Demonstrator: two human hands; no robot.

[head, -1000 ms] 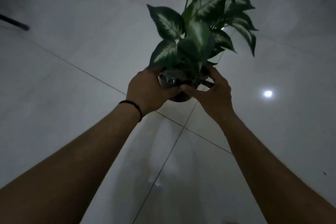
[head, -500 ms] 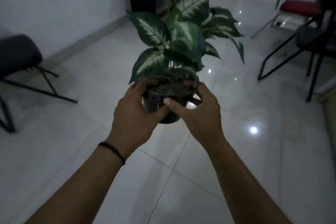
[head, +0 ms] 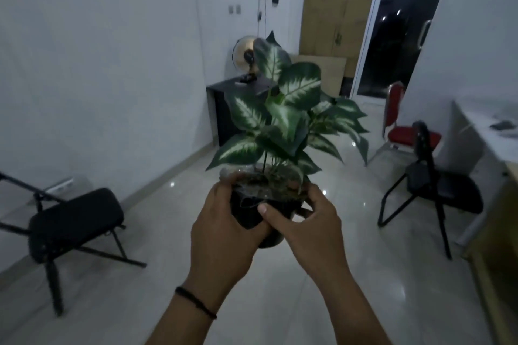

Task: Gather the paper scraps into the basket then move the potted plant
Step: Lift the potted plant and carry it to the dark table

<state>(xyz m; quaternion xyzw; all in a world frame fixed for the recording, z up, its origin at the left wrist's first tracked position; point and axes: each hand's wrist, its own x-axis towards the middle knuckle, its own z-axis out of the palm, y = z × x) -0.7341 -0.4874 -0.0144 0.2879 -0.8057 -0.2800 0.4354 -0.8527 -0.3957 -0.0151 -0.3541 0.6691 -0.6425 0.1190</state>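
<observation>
The potted plant [head: 283,123] has green leaves with white centres and stands in a small dark pot [head: 248,211]. I hold it upright in the air in front of me, well above the floor. My left hand [head: 224,232] wraps the pot's left side. My right hand [head: 311,221] clasps its right side, thumb across the front. No paper scraps or basket are in view.
A black folding chair [head: 75,221] stands at the left, another black chair [head: 437,187] at the right, a red chair [head: 403,131] behind it. A dark side table [head: 224,109] with a fan [head: 246,56] sits by the far wall. A white desk [head: 493,137] edges the right.
My view has lifted from the floor tiles to the room. The plant stays held in both hands and now sits lower in the frame, more upright.
</observation>
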